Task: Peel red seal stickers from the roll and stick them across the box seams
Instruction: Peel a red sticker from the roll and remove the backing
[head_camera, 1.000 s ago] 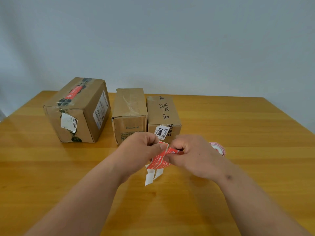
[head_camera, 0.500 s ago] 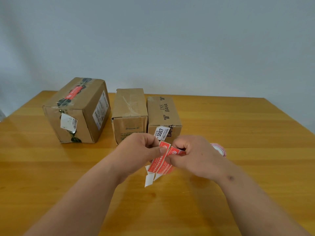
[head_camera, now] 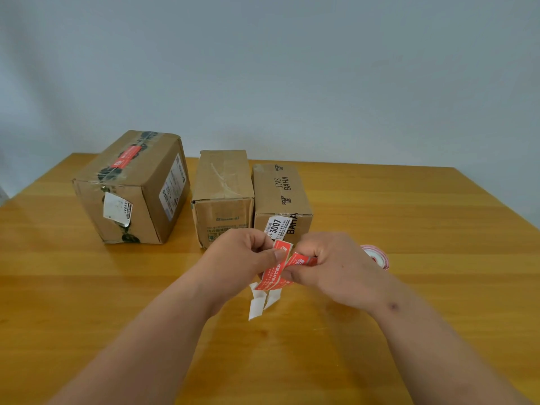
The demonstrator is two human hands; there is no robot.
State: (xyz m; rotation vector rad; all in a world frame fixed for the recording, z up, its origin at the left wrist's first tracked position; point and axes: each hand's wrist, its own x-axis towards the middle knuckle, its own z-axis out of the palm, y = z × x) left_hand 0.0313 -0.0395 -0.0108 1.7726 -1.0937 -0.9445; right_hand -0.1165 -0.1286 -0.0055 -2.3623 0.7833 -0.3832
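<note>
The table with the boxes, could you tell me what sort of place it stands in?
Probably a small packing spot in a plain room: a wooden table against a bare wall, three cardboard boxes and a sticker roll.

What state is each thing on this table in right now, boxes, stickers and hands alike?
Large left cardboard box: closed, red seal sticker already across its top seam.
Middle cardboard box: closed, no red sticker visible.
Right printed cardboard box: closed, no red sticker visible.
Red sticker strip: held above the table, white backing hanging below.
Sticker roll: resting on the wooden table.
Left hand: pinching the strip.
Right hand: pinching the strip.
</note>
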